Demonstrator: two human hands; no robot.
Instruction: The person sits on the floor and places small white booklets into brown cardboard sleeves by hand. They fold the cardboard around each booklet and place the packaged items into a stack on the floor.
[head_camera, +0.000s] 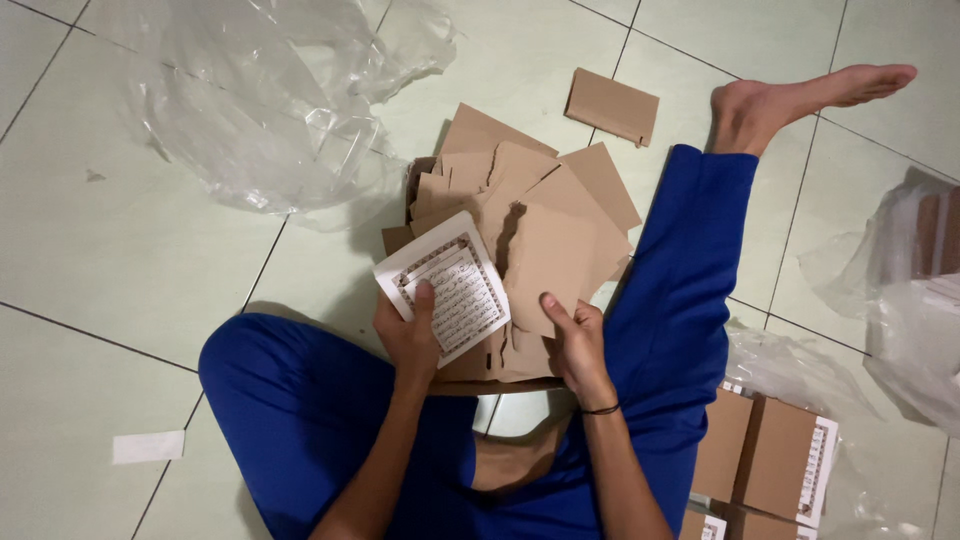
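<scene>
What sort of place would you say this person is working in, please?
Probably a room floor used for packing by hand: pale floor tiles, a pile of brown cardboard sleeves, loose clear plastic wrap, and wrapped brown booklets.

My left hand (408, 335) is raised in front of me, thumb pointing up and fingers curled in a grip. My right hand (578, 340) sits just right of it, thumb forward, fingers closed. Both forearms angle inward from near.
</scene>
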